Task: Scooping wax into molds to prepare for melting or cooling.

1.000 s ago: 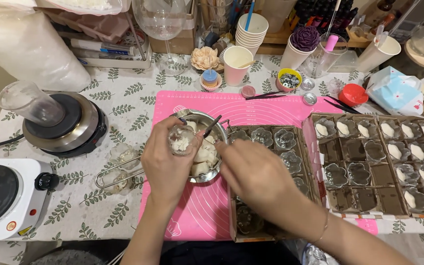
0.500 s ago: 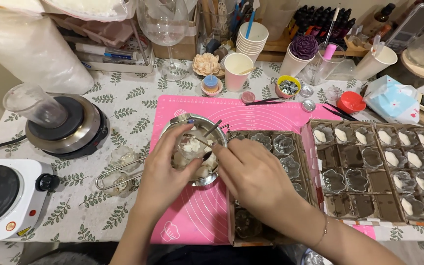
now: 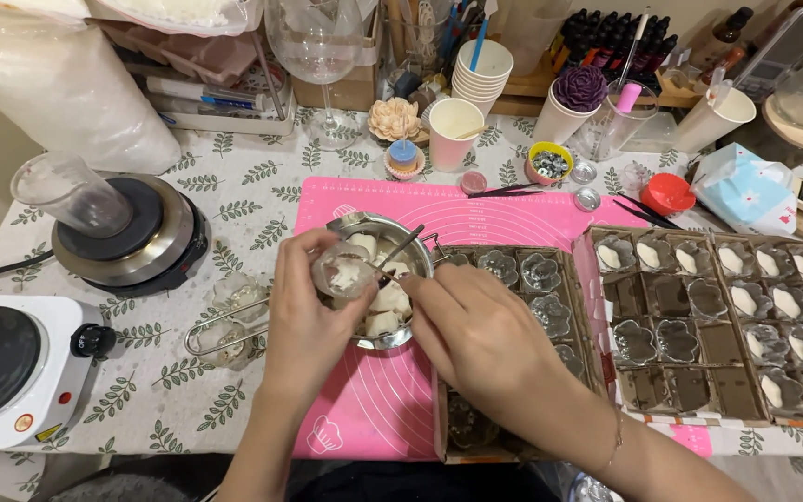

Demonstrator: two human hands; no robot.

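Pretty packed craft table here: leaf-print tablecloth [image 3: 234,200] with a pink silicone mat [image 3: 476,218] in the middle, a round hot plate [image 3: 127,237] with a clear beaker on it off to the left, and a white single burner [image 3: 11,367] at the near left corner. Back edge is all clutter: stack of paper cups [image 3: 480,70], a wine glass [image 3: 313,46], little dark bottles. On the right, cardboard trays [image 3: 708,321] of flower-shaped glass holders, some filled with white wax.

Left hand [image 3: 313,321] is wrapped around a small glass holder [image 3: 344,271], tipped over the metal pot [image 3: 383,279] of white wax chunks on the mat. Right hand [image 3: 480,335] is pinched shut on a thin dark tool [image 3: 400,247] poking into that glass.

Compared to half a second back, the glass has lifted a bit and sits higher over the pot's left rim, and the tool tip is now up at the glass instead of down in the pot
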